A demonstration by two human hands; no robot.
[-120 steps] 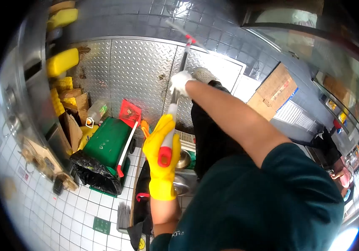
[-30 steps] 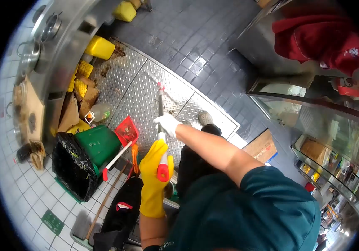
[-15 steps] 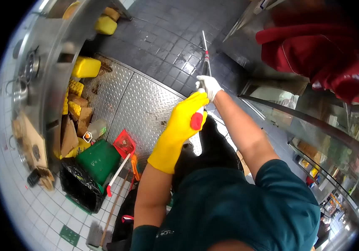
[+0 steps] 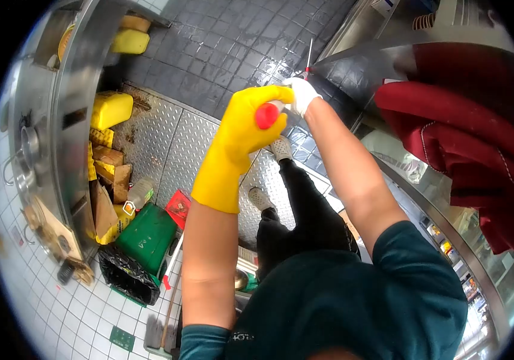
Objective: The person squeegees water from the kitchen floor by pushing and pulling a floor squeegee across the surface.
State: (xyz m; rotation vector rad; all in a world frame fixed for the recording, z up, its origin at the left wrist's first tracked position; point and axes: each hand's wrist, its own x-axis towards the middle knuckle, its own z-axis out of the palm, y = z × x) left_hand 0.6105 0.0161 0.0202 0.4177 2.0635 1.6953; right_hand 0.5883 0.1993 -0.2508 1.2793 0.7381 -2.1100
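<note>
My left hand (image 4: 248, 123), in a yellow rubber glove, is wrapped round the red-ended grip of a long pole (image 4: 268, 115). Just beyond it, my right hand (image 4: 302, 95), in a white glove, is closed round the same pole further along the shaft. The pole points away from me, and its thin head (image 4: 310, 54) shows edge-on over the wet dark tiles (image 4: 233, 45). Whether the head touches the floor cannot be made out. Both of my feet, in light clogs, are below the hands, one of them on the metal floor plate (image 4: 155, 129).
On the left are a green bin (image 4: 147, 237) with a black bag, a red dustpan (image 4: 179, 208), cardboard (image 4: 104, 210) and a yellow container (image 4: 112, 110). Red cloth (image 4: 461, 132) hangs at the right beside a glass-fronted cabinet. A steel counter (image 4: 77, 90) runs along the left.
Both hands have moved forward with the pole, and its head has swung from the metal plate to the dark tiles at the upper right. The red cloth now appears larger in view.
</note>
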